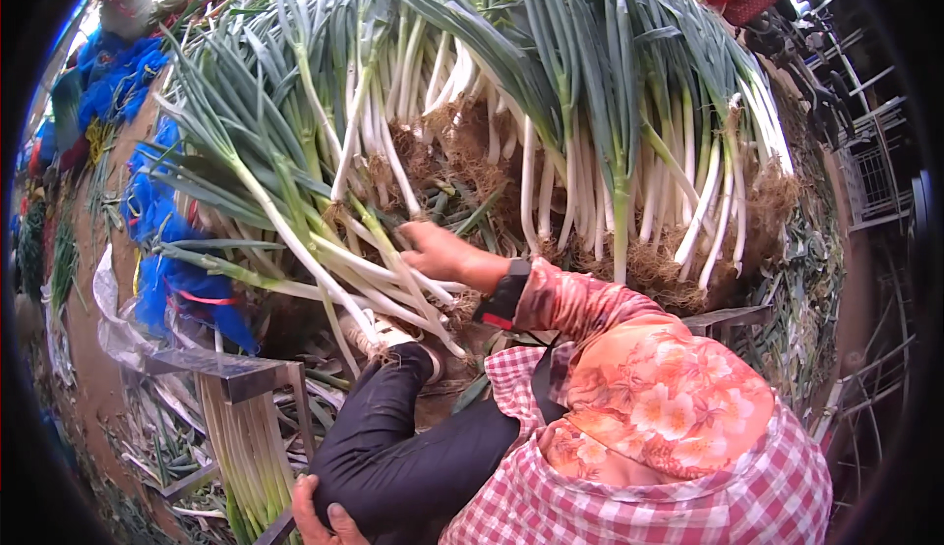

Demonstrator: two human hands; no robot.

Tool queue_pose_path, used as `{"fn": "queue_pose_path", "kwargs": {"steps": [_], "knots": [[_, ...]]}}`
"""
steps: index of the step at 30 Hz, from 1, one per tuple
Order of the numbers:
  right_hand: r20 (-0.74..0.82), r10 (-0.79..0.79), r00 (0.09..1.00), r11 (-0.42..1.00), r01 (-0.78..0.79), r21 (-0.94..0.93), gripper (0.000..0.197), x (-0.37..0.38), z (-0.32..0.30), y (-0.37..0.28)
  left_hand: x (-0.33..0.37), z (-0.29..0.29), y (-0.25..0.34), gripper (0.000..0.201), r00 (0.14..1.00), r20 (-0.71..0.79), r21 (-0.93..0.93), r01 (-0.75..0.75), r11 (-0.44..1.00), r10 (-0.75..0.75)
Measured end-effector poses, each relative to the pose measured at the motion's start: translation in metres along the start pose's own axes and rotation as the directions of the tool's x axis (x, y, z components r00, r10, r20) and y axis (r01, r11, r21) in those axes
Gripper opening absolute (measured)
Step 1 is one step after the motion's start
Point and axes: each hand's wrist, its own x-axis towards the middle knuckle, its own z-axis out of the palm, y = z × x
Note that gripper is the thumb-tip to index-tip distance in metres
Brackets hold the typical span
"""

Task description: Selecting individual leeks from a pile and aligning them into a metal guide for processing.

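My right hand (438,252) reaches into the pile with its fingers curled against the white lower end of a long green onion (400,176). Its fingertips are partly hidden. Just below that hand, several loose green onions (324,275) lie slantwise, root ends toward my shoe (385,337). At the lower edge my left hand (324,517) rests by my dark trouser leg (393,457), its thumb and fingers apart and nothing seen in it. A large heap of green onions (590,63) fills the far side, green leaves away from me, brown roots (659,270) toward me.
A metal stand (231,373) is at my left, with a bundle of green onions (246,447) beneath its top. Another metal edge (728,319) shows beyond my right arm. Blue netting (157,280) hangs at the left. Wire racks (870,186) stand at the far right.
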Motion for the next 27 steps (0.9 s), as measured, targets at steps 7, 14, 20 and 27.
{"fn": "queue_pose_path", "kwargs": {"steps": [7, 14, 20, 27], "knots": [[-0.472, 0.274, 0.838, 0.916, -0.377, -0.137, 0.051, -0.042, -0.069, 0.15, 0.016, 0.018, 0.012, 0.03, 0.992, -0.048, -0.04, -0.119, 0.992, 0.117], [-0.746, 0.402, 0.531, 0.808, -0.589, 0.016, 0.052, -0.036, -0.127, 0.209, 0.023, 0.031, 0.022, 0.029, 0.989, -0.11, -0.084, -0.113, 0.99, 0.103], [-0.7, 0.449, 0.556, 0.725, -0.684, -0.078, 0.04, -0.009, -0.167, 0.248, 0.027, 0.035, 0.029, 0.029, 0.986, -0.137, -0.089, -0.107, 0.99, 0.094], [-0.634, 0.083, 0.769, 0.946, -0.261, -0.193, 0.03, -0.022, -0.15, 0.189, 0.029, 0.038, 0.031, 0.03, 0.983, -0.152, -0.089, -0.117, 0.989, 0.103]]}}
